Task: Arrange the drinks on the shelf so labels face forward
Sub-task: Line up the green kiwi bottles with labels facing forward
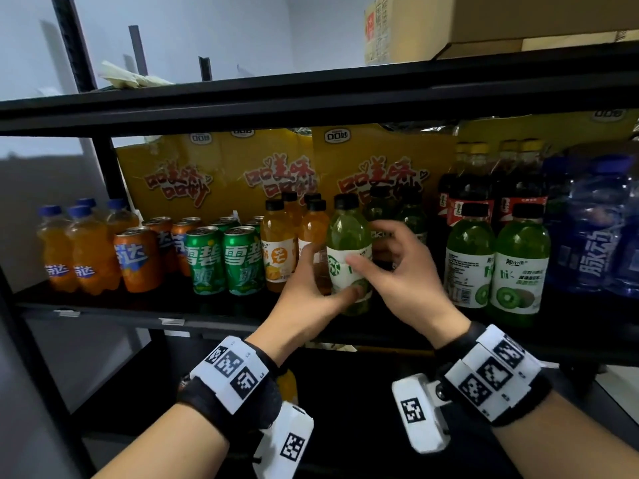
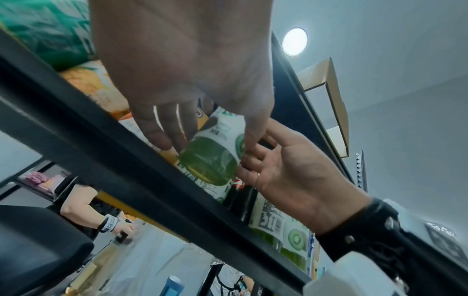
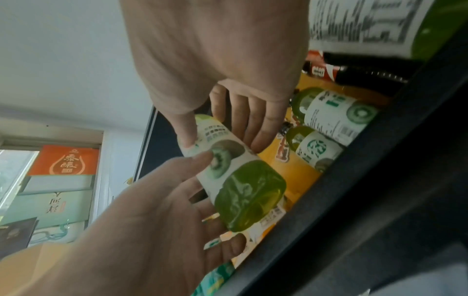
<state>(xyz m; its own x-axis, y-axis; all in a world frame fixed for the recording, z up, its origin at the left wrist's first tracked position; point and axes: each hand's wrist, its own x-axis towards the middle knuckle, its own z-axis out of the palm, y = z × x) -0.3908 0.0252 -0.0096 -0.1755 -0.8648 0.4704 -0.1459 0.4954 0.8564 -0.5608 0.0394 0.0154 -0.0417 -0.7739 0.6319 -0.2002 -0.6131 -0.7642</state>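
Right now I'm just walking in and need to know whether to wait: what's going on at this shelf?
A person is straightening drinks on a black shelf. Both hands are on one green kiwi juice bottle at the front edge: the left hand grips its lower label with the thumb across the front, and the right hand pinches the label from the other side. Its label is not squarely forward. Beside it, one kiwi bottle with its barcode side out also needs turning.
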